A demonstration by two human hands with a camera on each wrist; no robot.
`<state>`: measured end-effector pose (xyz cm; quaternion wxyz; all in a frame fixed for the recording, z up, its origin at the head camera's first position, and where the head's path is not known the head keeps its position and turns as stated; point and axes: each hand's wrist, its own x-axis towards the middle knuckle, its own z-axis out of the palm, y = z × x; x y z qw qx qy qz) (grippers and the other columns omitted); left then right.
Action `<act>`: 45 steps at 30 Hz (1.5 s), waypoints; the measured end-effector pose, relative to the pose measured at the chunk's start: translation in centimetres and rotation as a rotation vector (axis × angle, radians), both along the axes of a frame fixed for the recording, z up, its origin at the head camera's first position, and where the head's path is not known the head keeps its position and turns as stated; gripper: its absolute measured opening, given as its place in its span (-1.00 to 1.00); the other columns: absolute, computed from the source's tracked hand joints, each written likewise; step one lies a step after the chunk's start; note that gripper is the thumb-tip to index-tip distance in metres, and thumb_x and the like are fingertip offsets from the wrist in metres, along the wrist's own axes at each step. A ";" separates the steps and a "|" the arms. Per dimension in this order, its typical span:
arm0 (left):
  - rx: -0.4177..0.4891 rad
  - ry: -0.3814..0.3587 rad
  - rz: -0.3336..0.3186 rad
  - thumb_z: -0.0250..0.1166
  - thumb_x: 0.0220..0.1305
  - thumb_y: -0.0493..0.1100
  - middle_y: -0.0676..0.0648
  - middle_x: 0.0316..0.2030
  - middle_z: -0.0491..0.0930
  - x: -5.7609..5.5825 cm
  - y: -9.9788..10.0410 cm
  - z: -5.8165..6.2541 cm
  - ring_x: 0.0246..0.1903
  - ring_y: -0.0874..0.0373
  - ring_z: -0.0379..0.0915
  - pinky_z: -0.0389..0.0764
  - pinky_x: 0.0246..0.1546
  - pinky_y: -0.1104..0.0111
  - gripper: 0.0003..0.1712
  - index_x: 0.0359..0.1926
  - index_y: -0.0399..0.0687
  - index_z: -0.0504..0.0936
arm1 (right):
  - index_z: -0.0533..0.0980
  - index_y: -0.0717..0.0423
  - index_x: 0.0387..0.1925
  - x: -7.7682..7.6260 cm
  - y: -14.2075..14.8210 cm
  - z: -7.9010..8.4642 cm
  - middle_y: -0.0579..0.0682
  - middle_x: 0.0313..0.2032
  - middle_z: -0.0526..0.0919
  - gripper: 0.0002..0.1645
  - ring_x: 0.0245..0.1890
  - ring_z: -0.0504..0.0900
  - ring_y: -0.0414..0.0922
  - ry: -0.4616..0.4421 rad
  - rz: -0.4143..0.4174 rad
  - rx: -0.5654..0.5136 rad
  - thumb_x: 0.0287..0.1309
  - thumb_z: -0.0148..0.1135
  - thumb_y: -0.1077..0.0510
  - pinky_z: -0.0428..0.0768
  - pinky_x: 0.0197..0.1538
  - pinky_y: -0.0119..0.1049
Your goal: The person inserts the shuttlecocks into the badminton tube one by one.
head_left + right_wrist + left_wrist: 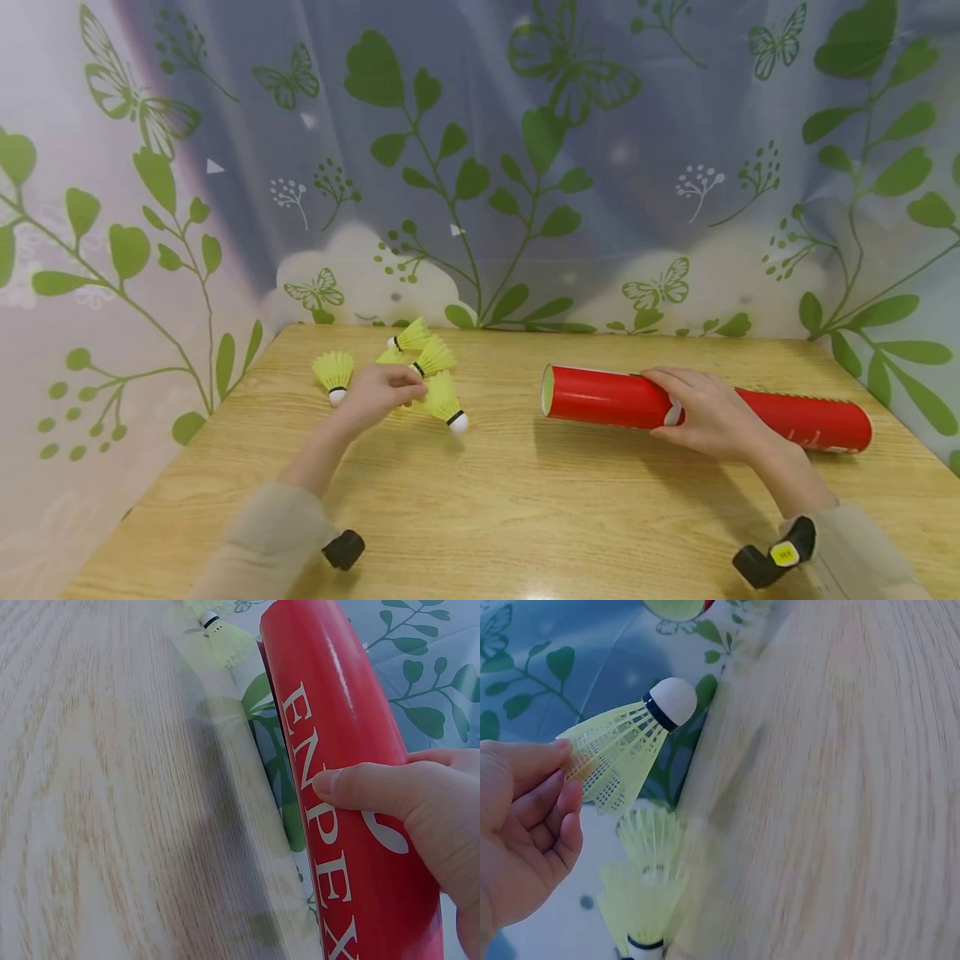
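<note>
My left hand (pixel 378 393) pinches the skirt edge of a yellow shuttlecock (pixel 619 742) between thumb and fingers. Its white cork tip points away from the hand, toward the right in the head view. My right hand (pixel 708 412) grips a red shuttlecock tube (pixel 600 396) around its middle, thumb on the near side over white lettering. The tube lies slanted sideways, its open end facing left toward the shuttlecocks. Other yellow shuttlecocks rest close by the left hand: one (pixel 333 372) to its left, and a cluster (pixel 433 357) just behind it.
A wooden table (pixel 487 517) bears everything. Behind it and along its sides hangs a curtain (pixel 480 167) printed with green leaves and butterflies. Black wrist cameras sit at the left sleeve (pixel 273 529) and the right sleeve (pixel 862 546).
</note>
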<state>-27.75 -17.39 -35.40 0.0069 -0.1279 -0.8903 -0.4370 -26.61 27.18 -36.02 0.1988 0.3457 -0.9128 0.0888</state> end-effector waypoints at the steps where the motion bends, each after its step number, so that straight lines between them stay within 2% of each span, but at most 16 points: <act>1: -0.006 0.001 0.012 0.28 0.20 -0.09 0.01 -0.39 0.64 0.0 0.4 0.1 -0.36 0.07 0.50 0.51 -0.34 0.25 -0.81 -0.29 -0.11 0.67 | 0.41 0.25 0.11 0.0 0.0 0.0 0.19 0.00 0.54 -0.09 -0.04 0.50 0.13 0.000 0.000 0.000 -0.37 0.57 0.06 0.42 -0.03 0.15; 5: 0.039 0.005 0.032 0.26 0.22 -0.08 0.00 -0.36 0.63 -0.1 1.8 0.5 -0.36 0.12 0.47 0.47 -0.34 0.30 -0.80 -0.25 -0.11 0.67 | 0.41 0.25 0.11 -0.1 0.0 -0.1 0.18 0.01 0.54 -0.09 -0.04 0.50 0.13 0.004 0.001 -0.002 -0.37 0.57 0.06 0.41 -0.02 0.15; 9: 0.091 0.051 0.058 0.27 0.20 -0.11 -0.01 -0.39 0.63 -0.1 3.1 0.8 -0.39 0.13 0.49 0.47 -0.35 0.30 -0.80 -0.25 -0.13 0.68 | 0.41 0.26 0.11 -0.1 0.0 -0.1 0.20 0.01 0.53 -0.09 -0.03 0.49 0.14 0.008 0.004 0.000 -0.38 0.57 0.05 0.41 -0.01 0.15; 18: 0.206 0.105 0.099 0.31 0.14 -0.19 -0.06 -0.39 0.68 0.0 5.7 0.9 -0.44 0.14 0.55 0.53 -0.38 0.32 -0.83 -0.28 -0.19 0.70 | 0.42 0.28 0.09 0.0 0.0 -0.2 0.20 0.01 0.53 -0.09 -0.03 0.50 0.14 0.017 0.012 -0.001 -0.40 0.58 0.06 0.42 -0.03 0.15; 24: 0.279 0.130 0.081 0.31 0.14 -0.21 -0.08 -0.39 0.68 0.3 7.6 0.7 -0.41 0.10 0.57 0.55 -0.38 0.33 -0.86 -0.29 -0.20 0.69 | 0.42 0.27 0.09 0.0 0.0 -0.3 0.20 0.00 0.54 -0.08 -0.04 0.50 0.13 0.019 0.014 -0.007 -0.40 0.58 0.06 0.42 -0.03 0.14; 33: 0.227 0.137 0.054 0.30 0.16 -0.19 -0.05 -0.40 0.68 0.8 9.9 0.2 -0.41 0.11 0.58 0.55 -0.40 0.36 -0.86 -0.31 -0.16 0.70 | 0.42 0.27 0.11 0.0 0.0 -0.3 0.19 0.01 0.53 -0.09 -0.03 0.49 0.13 0.004 0.000 -0.010 -0.38 0.58 0.06 0.41 -0.01 0.14; 40: 0.287 0.153 0.025 0.29 0.17 -0.21 -0.07 -0.39 0.68 0.8 11.3 -0.3 -0.35 0.03 0.59 0.56 -0.38 0.36 -0.85 -0.29 -0.20 0.69 | 0.42 0.26 0.10 -0.2 -0.1 -0.1 0.19 0.00 0.54 -0.08 -0.05 0.50 0.13 0.015 0.011 -0.014 -0.39 0.58 0.06 0.43 -0.04 0.14; 45: 0.299 0.188 0.021 0.29 0.16 -0.24 -0.08 -0.42 0.68 0.8 12.3 -0.4 -0.41 0.16 0.57 0.56 -0.38 0.39 -0.87 -0.32 -0.23 0.69 | 0.42 0.25 0.10 -0.2 -0.1 0.0 0.19 0.00 0.54 -0.08 -0.04 0.50 0.13 0.021 0.012 -0.014 -0.39 0.58 0.05 0.43 -0.05 0.14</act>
